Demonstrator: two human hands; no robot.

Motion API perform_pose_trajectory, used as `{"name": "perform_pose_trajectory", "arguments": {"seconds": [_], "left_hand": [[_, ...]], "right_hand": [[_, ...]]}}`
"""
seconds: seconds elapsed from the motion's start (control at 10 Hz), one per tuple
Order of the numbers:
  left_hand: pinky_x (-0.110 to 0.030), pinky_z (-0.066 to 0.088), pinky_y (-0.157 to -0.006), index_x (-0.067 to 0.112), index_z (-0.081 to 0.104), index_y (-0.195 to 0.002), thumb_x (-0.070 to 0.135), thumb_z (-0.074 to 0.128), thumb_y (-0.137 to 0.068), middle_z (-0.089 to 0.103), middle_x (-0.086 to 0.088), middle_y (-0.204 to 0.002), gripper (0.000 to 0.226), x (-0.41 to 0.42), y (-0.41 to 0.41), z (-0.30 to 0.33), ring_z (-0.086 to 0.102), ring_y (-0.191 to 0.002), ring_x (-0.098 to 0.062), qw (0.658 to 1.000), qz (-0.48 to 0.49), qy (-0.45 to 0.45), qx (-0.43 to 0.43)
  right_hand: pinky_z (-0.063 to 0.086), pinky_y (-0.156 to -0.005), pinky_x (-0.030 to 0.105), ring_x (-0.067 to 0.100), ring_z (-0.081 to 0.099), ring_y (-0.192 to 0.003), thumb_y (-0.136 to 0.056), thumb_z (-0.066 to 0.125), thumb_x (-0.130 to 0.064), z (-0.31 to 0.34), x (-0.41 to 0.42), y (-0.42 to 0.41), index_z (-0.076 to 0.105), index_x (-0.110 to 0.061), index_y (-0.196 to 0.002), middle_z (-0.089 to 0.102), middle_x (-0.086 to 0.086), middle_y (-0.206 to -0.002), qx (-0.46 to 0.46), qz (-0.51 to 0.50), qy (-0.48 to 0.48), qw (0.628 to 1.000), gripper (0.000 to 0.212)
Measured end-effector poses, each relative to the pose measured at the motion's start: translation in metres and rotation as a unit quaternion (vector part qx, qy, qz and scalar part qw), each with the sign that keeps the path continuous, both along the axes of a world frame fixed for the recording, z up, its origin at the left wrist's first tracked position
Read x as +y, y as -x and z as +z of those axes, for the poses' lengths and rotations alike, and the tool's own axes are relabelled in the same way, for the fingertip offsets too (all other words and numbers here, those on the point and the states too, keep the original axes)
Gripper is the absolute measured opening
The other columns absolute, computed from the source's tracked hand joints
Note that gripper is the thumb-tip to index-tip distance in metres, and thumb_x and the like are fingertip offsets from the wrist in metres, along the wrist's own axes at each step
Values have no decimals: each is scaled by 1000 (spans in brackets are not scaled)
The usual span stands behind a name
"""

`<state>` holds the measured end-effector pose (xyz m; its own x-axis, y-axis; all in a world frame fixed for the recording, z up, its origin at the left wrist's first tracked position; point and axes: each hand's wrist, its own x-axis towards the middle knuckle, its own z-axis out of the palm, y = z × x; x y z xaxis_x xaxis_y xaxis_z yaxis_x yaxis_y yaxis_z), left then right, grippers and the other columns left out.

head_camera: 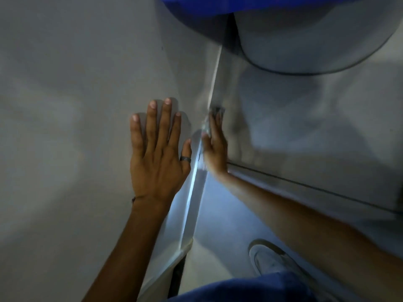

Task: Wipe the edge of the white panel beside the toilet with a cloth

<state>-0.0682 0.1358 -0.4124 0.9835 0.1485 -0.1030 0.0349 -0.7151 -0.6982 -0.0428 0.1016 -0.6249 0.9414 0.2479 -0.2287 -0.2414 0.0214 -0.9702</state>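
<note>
The white panel fills the left half of the view, and its thin bright edge runs from the bottom centre up toward the toilet. My left hand lies flat on the panel face with fingers spread and a dark ring on the thumb. My right hand is pressed against the edge from the right side, blurred by motion. A pale cloth shows at its fingertips and along the edge under the palm; most of the cloth is hidden by the hand.
The white toilet bowl curves across the top right, with a blue surface above it. A grey ledge runs diagonally under my right forearm. My shoe and blue trouser leg sit at the bottom.
</note>
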Motion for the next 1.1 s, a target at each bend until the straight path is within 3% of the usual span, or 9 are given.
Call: {"name": "perform_pose_trajectory", "arguments": {"seconds": [0.2, 0.3, 0.4, 0.5, 0.7, 0.8, 0.9, 1.0, 1.1], "left_hand": [[-47, 4, -135, 6, 46, -162, 41, 48, -111, 39, -18, -170, 62, -14, 2, 19, 33, -160, -36, 990, 7, 132, -50], [-47, 8, -136, 6, 44, -163, 41, 45, -112, 30, -18, -174, 62, -30, 0, 53, 24, -164, -35, 958, 116, 262, -1], [-52, 5, -137, 12, 32, -169, 43, 42, -112, 15, -17, -179, 66, -49, -5, 96, 7, -167, -38, 907, 227, 353, 39], [-58, 4, -135, 15, 27, -171, 45, 42, -112, 11, -15, -180, 68, -74, -18, 150, 2, -166, -42, 867, 281, 412, 4], [-57, 11, -135, 13, 33, -169, 46, 41, -110, 18, -15, -179, 67, -107, -54, 215, 7, -166, -42, 827, 290, 471, -106], [-58, 14, -134, 13, 37, -167, 46, 43, -109, 22, -16, -178, 67, -114, -66, 200, 10, -165, -42, 819, 290, 477, -136], [-60, 12, -135, 14, 34, -169, 48, 42, -111, 19, -16, -178, 67, -124, -67, 177, 7, -166, -41, 825, 294, 470, -111], [-59, 4, -135, 17, 31, -170, 53, 38, -111, 18, -14, -179, 69, -123, -61, 187, 7, -167, -38, 845, 314, 425, -79], [-59, 7, -135, 17, 33, -169, 57, 39, -109, 21, -14, -178, 72, -132, -54, 260, 12, -166, -37, 847, 336, 388, -136]], "right_hand": [[54, -107, 42, 21, 71, -116, -94, 46, 6, 75, -75, 75, 47, -36, -153, 64, -2, -145, 270, 222, 32, 936, 72], [56, -75, 32, 14, 70, -76, -92, 53, 0, 138, -131, 34, 59, -29, -145, 75, 3, -116, 245, 249, 91, 933, 60], [60, -89, 40, 26, 74, -101, -89, 77, -7, 219, -182, -26, 69, -16, -132, 77, 10, -120, 197, 182, 104, 958, 45], [61, -83, 50, 26, 71, -93, -88, 78, -1, 305, -221, -87, 72, -4, -123, 77, 22, -112, 172, 165, 89, 967, 36], [55, -88, 26, 6, 66, -95, -94, 64, -3, 389, -223, -225, 70, -8, -121, 72, 3, -106, -29, 161, 166, 973, 28], [50, -90, 28, 15, 63, -100, -97, 58, -7, 358, -201, -291, 69, -11, -126, 75, 15, -114, -60, 249, 300, 919, 31], [44, -82, 24, 24, 67, -107, -101, 56, -14, 322, -183, -324, 71, -8, -124, 73, 21, -124, -29, 408, 401, 820, 27], [49, -100, 37, 39, 60, -130, -103, 53, -23, 325, -178, -333, 66, -7, -131, 67, 20, -136, -64, 427, 474, 768, 35], [42, -117, 46, 39, 47, -145, -105, 50, -26, 385, -183, -308, 48, -16, -152, 54, 17, -154, -156, 387, 450, 790, 47]]}}
